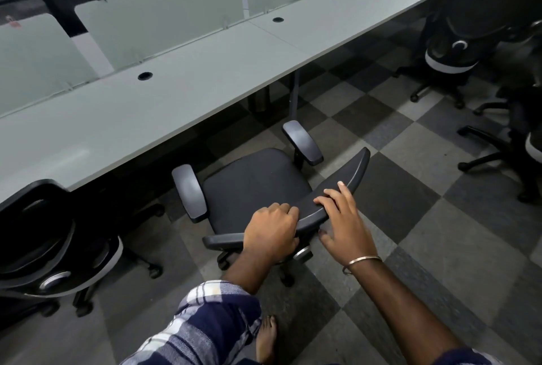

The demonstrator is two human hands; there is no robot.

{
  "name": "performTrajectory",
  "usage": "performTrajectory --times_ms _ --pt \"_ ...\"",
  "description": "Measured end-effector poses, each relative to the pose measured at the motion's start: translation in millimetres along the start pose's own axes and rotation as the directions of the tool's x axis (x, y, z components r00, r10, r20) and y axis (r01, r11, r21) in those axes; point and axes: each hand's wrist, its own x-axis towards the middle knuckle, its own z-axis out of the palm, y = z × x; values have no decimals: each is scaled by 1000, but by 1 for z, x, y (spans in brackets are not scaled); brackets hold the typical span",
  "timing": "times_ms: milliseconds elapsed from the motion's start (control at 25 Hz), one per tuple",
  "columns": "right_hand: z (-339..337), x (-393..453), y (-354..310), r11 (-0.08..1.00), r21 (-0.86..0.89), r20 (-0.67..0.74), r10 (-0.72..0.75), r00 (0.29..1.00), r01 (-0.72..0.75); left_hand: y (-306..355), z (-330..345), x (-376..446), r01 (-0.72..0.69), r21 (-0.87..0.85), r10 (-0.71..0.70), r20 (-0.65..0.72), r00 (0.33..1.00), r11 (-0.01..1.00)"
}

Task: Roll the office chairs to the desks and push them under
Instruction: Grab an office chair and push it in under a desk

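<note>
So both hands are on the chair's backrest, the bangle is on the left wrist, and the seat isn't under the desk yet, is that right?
Not quite: the head view shows the bangle on the right wrist, not the left. The rest holds: the left hand grips the top of the backrest, the right hand rests on it, and the chair's seat is not yet under the desk.

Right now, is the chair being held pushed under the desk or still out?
Still out: the chair's whole seat and both armrests show in front of the desk edge.
</note>
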Motion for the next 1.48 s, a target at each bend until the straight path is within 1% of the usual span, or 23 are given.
performTrajectory --times_ms 120,280,400,560,720,880,1080,1280,1480 --pt "7 27 -5 993 -71 25 95 995 -93 -14 1 29 19 -4 -19 -1 1000 1000" --pt "10 76 -8 981 -114 22 163 986 -159 -40 2 71 5 -43 -6 -21 1000 999" --pt "12 108 -7 973 -131 14 191 981 -188 -57 5 99 -18 -54 16 -39 999 998" --pt "17 152 -5 976 -109 -13 186 982 -187 -82 6 138 -19 -72 16 -51 999 997" --pt "20 192 4 986 -60 -25 157 987 -158 -98 8 175 -18 -67 14 -50 999 998" --pt "15 241 26 992 -32 -30 122 992 -123 -106 10 223 28 -57 -29 -28 999 998" --pt "-3 299 63 996 -52 41 72 997 -70 -109 13 285 95 -69 -95 2 995 993" --pt "-26 367 107 993 -117 137 -17 990 33 -107 14 354 185 -49 -185 9 983 982" --pt "-36 419 130 987 -138 168 -55 984 79 -115 15 406 235 -56 -234 18 972 970"
